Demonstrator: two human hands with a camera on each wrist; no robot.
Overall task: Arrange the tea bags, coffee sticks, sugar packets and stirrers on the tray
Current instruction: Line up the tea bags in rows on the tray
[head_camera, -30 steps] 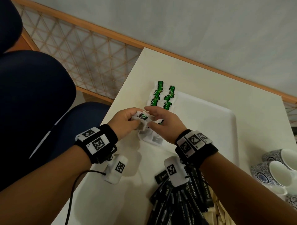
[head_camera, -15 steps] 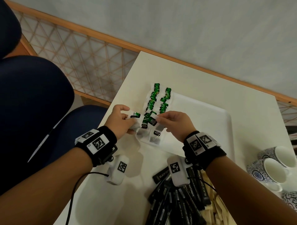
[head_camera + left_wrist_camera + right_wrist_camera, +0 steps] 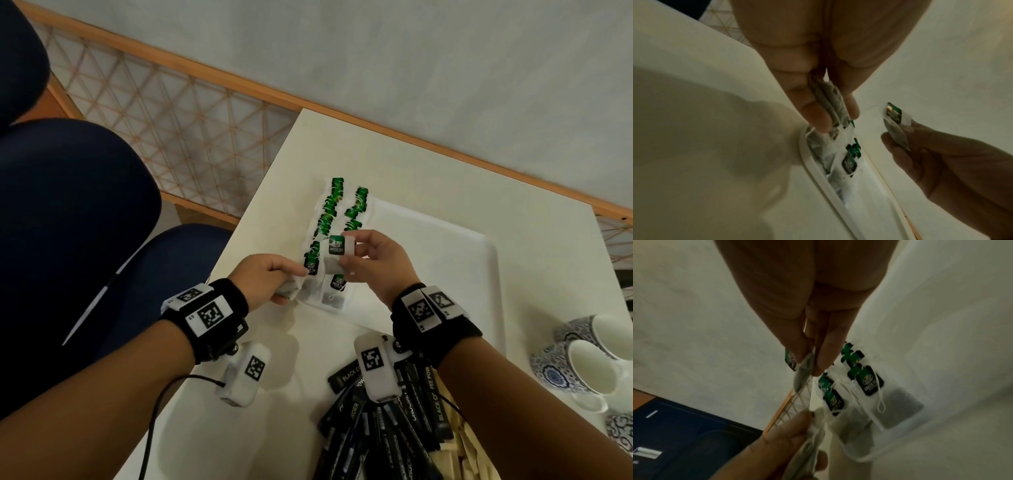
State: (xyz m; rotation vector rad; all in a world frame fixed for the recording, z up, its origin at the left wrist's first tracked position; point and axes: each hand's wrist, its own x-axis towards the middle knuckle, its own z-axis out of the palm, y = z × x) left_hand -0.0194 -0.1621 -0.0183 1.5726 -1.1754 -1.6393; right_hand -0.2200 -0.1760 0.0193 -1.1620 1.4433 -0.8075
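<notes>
One tea bag (image 3: 337,255) in right hand (image 3: 376,265), several in left hand (image 3: 265,281).

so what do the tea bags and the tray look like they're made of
Tea bags: thin, translucent filter paper, apparently; dark leaves show through, with white strings and glossy green printed card tags. Tray: probably moulded plastic, plain white and smooth with a rounded raised rim.

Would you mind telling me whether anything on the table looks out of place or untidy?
Yes: the black coffee sticks lie in a loose, crisscrossed heap on the table, off the tray. The tea bags stand in two neat overlapping rows on the tray's left edge.
</notes>
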